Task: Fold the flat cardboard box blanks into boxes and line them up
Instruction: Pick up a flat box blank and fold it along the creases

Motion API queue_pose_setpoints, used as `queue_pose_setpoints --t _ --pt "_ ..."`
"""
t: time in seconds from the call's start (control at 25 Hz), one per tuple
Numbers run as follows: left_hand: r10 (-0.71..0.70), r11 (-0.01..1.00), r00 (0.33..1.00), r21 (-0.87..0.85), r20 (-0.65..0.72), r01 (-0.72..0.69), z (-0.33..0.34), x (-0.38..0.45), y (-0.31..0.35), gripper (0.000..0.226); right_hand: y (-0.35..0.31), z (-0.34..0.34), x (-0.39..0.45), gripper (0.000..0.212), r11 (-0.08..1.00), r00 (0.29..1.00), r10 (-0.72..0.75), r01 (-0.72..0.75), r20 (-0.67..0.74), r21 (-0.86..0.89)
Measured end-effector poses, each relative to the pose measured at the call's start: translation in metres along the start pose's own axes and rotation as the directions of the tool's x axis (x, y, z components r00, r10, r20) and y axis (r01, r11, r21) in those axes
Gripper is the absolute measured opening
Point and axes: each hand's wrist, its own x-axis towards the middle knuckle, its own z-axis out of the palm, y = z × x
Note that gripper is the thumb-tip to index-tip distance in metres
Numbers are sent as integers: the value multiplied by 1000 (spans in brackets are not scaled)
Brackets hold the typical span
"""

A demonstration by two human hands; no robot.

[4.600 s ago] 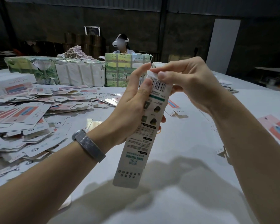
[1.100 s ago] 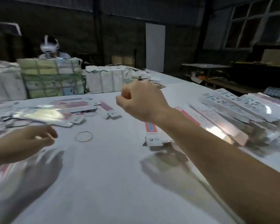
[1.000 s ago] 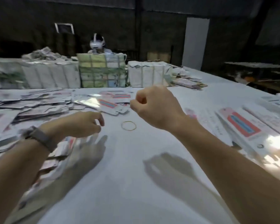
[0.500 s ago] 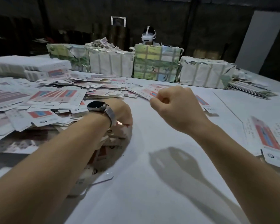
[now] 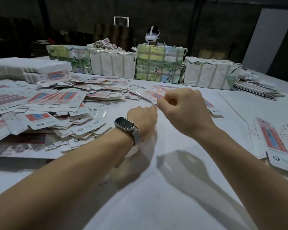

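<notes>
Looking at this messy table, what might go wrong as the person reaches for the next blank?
The blanks lie in a loose, overlapping heap, so the left hand may drag up several at once or push some off the pile. What its fingers hold is hidden. The right hand hangs fisted above the table; sweeping left, it might scatter the blanks behind it.

Both forearms are bare to the bottom edge of the view, with no sleeves showing. The left wrist carries a watch (image 5: 124,124) with a dark, rounded-rectangular face in a silver-coloured case, fastened by a grey woven mesh strap (image 5: 136,137). The left hand (image 5: 142,119) and right hand (image 5: 184,110) wear no gloves; no rings show.
</notes>
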Motion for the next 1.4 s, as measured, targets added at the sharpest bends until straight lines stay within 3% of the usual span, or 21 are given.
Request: queue_pose_setpoints --t 0.16,0.28,0.36,0.4,0.44,0.52,0.6,0.64,0.68,0.76,0.92,1.0,1.08,1.2,1.32,1.4 --pt "91 976 956 -167 -279 -141 -7 -4 19 15 -1 -5 2 28 1000 999 8 -7 -47 23" --pt "36 931 871 -301 -489 -207 -29 -2 21 15 -3 -18 6 27 998 984 -9 19 -180 52" --pt "-16 902 829 -367 -558 -229 -43 5 18 26 -4 -29 11 28 992 948 -23 62 -318 112" --pt "-73 832 824 -490 -562 -260 -48 8 16 30 -4 -34 13 28 988 933 -22 75 -358 137" --pt "-140 702 831 -646 -538 -300 -53 9 16 31 -3 -38 14 28 987 929 -16 73 -369 140" --pt "-236 262 888 -906 -395 -334 -56 7 19 30 -1 -38 13 26 998 952 -2 21 -306 58" --pt "-194 -206 952 -939 -237 -276 -53 2 27 32 1 -34 11 25 999 969 -5 -3 -246 -33" --pt "-144 -382 970 -893 -197 -238 -51 2 29 34 1 -33 11 23 1000 969 -11 5 -247 -26" --pt "-94 -518 980 -832 -176 -199 -50 1 31 36 2 -32 11 20 1000 966 -14 17 -257 7" --pt "-21 -648 978 -742 -207 -171 -47 0 31 43 6 -32 14 10 997 958 -7 27 -287 66" --pt "81 -591 948 -781 -307 -202 -41 -2 28 51 16 -35 18 23 988 943 92 -45 -321 151" --pt "158 -553 941 -816 -300 -168 -40 -5 28 41 18 -37 19 34 976 942 150 -93 -301 198" --pt "208 -488 941 -862 -268 -138 -37 -8 25 52 22 -40 18 43 968 947 181 -124 -264 218" --pt "199 -428 947 -892 -252 -147 -33 -8 22 55 23 -40 16 43 956 964 195 -145 -182 257" --pt "153 -397 952 -899 -266 -187 -35 -5 25 46 20 -38 14 47 877 971 224 -161 -87 452" --pt "73 -424 963 -882 -260 -206 -38 -2 26 62 17 -38 14 48 806 978 203 -135 -55 577"
